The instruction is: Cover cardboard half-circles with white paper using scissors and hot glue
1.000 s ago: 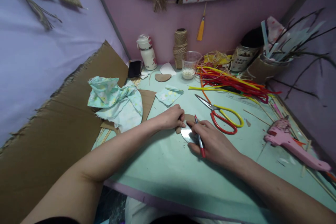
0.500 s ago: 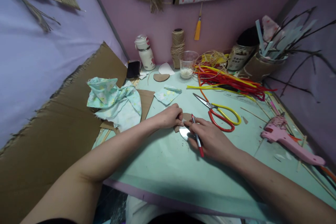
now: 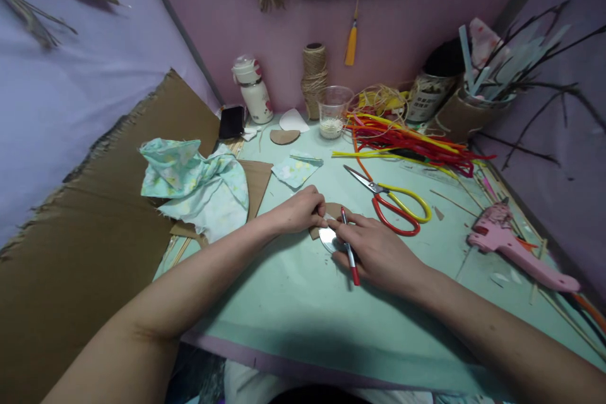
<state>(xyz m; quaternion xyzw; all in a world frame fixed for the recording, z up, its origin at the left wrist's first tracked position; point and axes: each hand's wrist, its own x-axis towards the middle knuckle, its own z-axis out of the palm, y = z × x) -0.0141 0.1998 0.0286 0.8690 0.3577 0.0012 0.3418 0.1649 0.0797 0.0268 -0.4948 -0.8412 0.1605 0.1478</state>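
Note:
My left hand [image 3: 305,209] is closed, its thumb and fingertips pinching the upper edge of a white, rounded piece [image 3: 327,240] that looks like paper or film. A brown cardboard piece [image 3: 335,209] lies beneath and behind it, partly covered by both hands. My right hand [image 3: 379,247] holds a red-and-silver pen [image 3: 351,254] slanted between its fingers, while its fingertips touch the white piece from the right. The fingertips of both hands meet at the piece, and what exactly lies between them is hidden. Scissors [image 3: 379,189] with one red and one yellow handle lie beyond my right hand.
Floral green cloth [image 3: 208,186] is heaped at left beside a large cardboard sheet [image 3: 104,202]. A cut cloth piece [image 3: 297,170], twine spool [image 3: 315,79], bottle [image 3: 254,98] and plastic cup [image 3: 333,113] stand or lie behind. Pipe cleaners [image 3: 411,142] and a pink glue gun [image 3: 516,249] are at right.
The view has shifted slightly, so everything sits a little further left. Both hands stay at the white piece, and the pen in my right hand stands a little more upright.

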